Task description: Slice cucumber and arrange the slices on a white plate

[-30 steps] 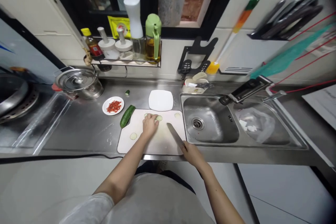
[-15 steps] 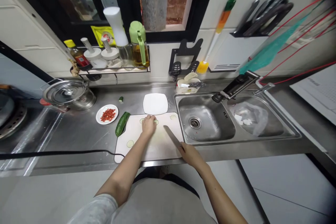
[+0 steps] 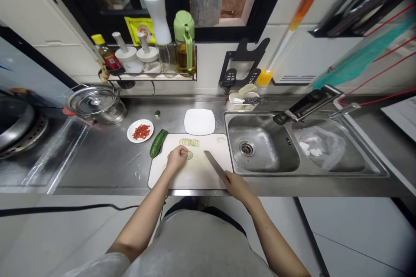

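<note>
My left hand (image 3: 177, 157) is closed in a pinch over the white cutting board (image 3: 201, 177), its fingertips at the edge of a cucumber slice (image 3: 190, 155). Just beyond it lies a row of overlapping cucumber slices (image 3: 190, 142). Another slice (image 3: 221, 140) sits alone in the board's far right corner, and one more shows partly beside my left wrist. In my right hand (image 3: 236, 185) is the handle of a kitchen knife (image 3: 214, 164), its blade slanting far and left, low over the board. A cut cucumber (image 3: 158, 143) rests against the board's left edge.
Behind the board stands a white square plate (image 3: 199, 121). To the left are a plate of chopped red pieces (image 3: 140, 131), a cucumber end (image 3: 157, 113) and a lidded steel pot (image 3: 97, 104). The double sink (image 3: 263, 147) borders the board's right. A condiment rack (image 3: 152, 76) hangs behind.
My left hand has drawn back nearer and slightly left, uncovering the row of slices. My right hand still holds the knife in about the same place. The view has shifted.
</note>
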`<act>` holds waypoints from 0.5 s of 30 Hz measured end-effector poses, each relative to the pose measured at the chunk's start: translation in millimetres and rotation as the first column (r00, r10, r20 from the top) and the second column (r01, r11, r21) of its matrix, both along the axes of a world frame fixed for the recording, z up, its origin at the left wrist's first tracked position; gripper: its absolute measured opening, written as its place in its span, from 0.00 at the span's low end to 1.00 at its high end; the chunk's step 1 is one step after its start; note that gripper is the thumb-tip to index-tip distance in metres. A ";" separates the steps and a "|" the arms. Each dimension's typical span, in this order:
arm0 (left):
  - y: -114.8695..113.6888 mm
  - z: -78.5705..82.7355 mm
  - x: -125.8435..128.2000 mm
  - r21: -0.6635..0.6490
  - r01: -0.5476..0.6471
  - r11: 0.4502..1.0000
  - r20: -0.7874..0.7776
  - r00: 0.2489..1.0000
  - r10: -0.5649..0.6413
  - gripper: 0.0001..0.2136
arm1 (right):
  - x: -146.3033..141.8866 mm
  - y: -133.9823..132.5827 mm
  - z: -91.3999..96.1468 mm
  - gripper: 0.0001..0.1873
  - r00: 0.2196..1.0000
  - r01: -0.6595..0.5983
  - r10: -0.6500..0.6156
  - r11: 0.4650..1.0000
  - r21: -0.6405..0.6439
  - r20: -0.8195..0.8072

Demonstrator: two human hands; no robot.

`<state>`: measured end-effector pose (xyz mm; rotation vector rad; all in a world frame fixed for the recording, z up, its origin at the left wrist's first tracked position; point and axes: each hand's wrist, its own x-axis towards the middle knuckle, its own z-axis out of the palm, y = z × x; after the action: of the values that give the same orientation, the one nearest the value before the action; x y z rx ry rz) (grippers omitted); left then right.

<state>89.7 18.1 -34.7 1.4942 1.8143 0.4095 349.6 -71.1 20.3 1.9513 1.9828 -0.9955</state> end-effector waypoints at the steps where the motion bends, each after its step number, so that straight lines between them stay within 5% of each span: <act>1: -6.2 0.3 -6.8 -0.007 -0.001 1.000 0.002 1.000 0.001 0.08 | -2.4 0.4 0.6 0.13 1.000 -0.011 0.011 1.000 0.001 -0.005; 7: -31.7 6.6 -26.3 -0.039 0.031 0.999 -0.101 0.994 -0.035 0.08 | -24.5 0.6 9.0 0.13 0.995 -0.088 0.089 0.996 -0.024 0.036; 15: -34.0 7.4 -30.7 -0.066 0.092 0.994 -0.311 0.944 -0.108 0.12 | -59.6 -3.7 16.8 0.13 0.962 -0.243 0.246 0.969 -0.043 0.114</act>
<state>59.0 -15.9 -27.3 1.6827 1.9628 0.0757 290.0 -74.8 37.1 1.6570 2.0674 -0.8218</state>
